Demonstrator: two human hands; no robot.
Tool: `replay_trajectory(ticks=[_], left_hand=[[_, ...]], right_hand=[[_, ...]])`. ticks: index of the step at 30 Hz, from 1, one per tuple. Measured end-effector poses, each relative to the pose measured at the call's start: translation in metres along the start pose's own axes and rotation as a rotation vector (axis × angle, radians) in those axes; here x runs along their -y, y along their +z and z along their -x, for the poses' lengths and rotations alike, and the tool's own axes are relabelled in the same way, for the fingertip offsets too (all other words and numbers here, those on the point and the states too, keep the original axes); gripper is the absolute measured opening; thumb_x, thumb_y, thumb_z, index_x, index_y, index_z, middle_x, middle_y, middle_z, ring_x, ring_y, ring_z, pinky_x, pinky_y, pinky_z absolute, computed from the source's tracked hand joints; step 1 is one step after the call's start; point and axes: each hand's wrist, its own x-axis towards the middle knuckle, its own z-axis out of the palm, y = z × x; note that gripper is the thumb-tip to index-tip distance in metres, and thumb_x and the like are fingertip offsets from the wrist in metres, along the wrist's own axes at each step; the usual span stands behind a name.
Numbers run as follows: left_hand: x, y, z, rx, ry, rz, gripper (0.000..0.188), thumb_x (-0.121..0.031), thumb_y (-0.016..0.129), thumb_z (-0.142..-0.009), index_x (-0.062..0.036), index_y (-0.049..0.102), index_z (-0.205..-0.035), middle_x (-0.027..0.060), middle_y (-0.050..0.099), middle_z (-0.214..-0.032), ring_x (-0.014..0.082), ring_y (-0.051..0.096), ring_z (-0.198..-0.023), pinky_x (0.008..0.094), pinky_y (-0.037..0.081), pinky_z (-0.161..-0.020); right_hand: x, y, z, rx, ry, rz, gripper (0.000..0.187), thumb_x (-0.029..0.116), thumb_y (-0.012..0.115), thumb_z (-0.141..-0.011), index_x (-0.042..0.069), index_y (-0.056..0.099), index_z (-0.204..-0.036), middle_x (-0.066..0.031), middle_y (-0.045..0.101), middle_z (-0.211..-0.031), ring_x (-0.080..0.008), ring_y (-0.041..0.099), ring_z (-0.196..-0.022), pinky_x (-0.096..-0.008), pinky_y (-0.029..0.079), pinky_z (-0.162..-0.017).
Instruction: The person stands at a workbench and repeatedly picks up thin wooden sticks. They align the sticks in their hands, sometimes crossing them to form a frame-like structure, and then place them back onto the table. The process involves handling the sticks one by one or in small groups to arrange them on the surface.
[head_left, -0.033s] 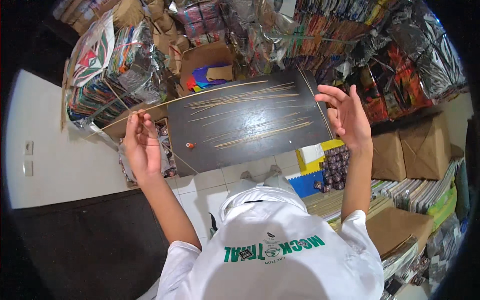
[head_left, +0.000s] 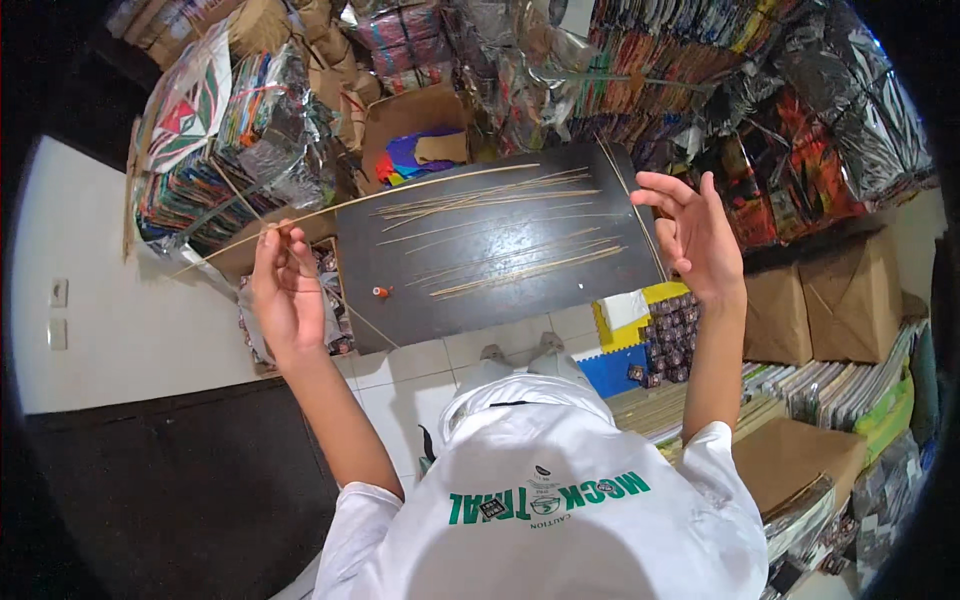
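Cluttered kite-stock room, dark table (head_left: 480, 290) | long thin stick (head_left: 430, 188) bowed above table | left hand (head_left: 285, 290) pinches one end | right hand (head_left: 695, 235) half-open at the other end, grip unclear | step: flexing stick | loose sticks (head_left: 500, 230) beneath.

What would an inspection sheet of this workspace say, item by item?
Surface: dark rectangular board above a pale tiled floor.
Job's things: long thin bamboo stick, bowed, pinched in the left hand and reaching towards the right hand; loose thin bamboo sticks on the board.
Clutter: small red-and-white spool on the board.
Fingers: left closed on the stick; right spread.
Cables: nothing seen.
Surroundings: stacked colourful paper kites, brown cardboard boxes, open box of coloured paper.
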Motion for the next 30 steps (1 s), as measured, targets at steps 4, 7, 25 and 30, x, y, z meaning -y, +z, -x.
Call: replay_trajectory(ticks=[4, 7, 25, 30], left_hand=[[0.006, 0.012, 0.007, -0.006, 0.010, -0.022, 0.018, -0.008, 0.061, -0.096, 0.0058, 0.064, -0.107, 0.0128, 0.069, -0.102, 0.0178, 0.067, -0.094, 0.0236, 0.059, -0.079], [0.011, 0.016, 0.009, -0.004, 0.003, -0.023, 0.018, -0.009, 0.061, -0.096, 0.0058, 0.064, -0.107, 0.0129, 0.069, -0.101, 0.0179, 0.068, -0.093, 0.0237, 0.059, -0.079], [0.070, 0.073, 0.022, 0.103, -0.129, -0.104, 0.017, -0.010, 0.064, -0.094, -0.0020, 0.064, -0.109, 0.0103, 0.071, -0.102, 0.0181, 0.071, -0.088, 0.0267, 0.061, -0.074], [0.055, 0.056, 0.021, 0.048, -0.110, -0.099, 0.018, -0.010, 0.064, -0.094, -0.0020, 0.064, -0.111, 0.0101, 0.071, -0.103, 0.0179, 0.071, -0.088, 0.0264, 0.061, -0.073]], right_hand=[[0.007, -0.011, 0.003, 0.057, -0.033, -0.040, 0.071, 0.055, 0.023, -0.105, -0.004, 0.049, -0.133, -0.0151, 0.063, -0.118, -0.0052, 0.046, -0.050, -0.0163, 0.036, -0.037], [0.010, -0.021, 0.011, 0.031, -0.053, -0.040, 0.070, 0.054, 0.023, -0.105, -0.005, 0.046, -0.136, -0.0162, 0.063, -0.118, -0.0075, 0.049, -0.052, -0.0176, 0.042, -0.042], [0.019, -0.028, 0.059, -0.047, -0.125, 0.128, 0.033, 0.025, 0.056, -0.099, -0.001, 0.059, -0.120, 0.0065, 0.055, -0.086, 0.0014, 0.041, -0.061, -0.0159, 0.027, -0.048], [0.031, -0.066, 0.119, -0.353, -0.397, 0.053, 0.023, 0.022, 0.057, -0.098, 0.004, 0.059, -0.113, 0.0061, 0.054, -0.084, -0.0001, 0.042, -0.059, -0.0166, 0.029, -0.048]])
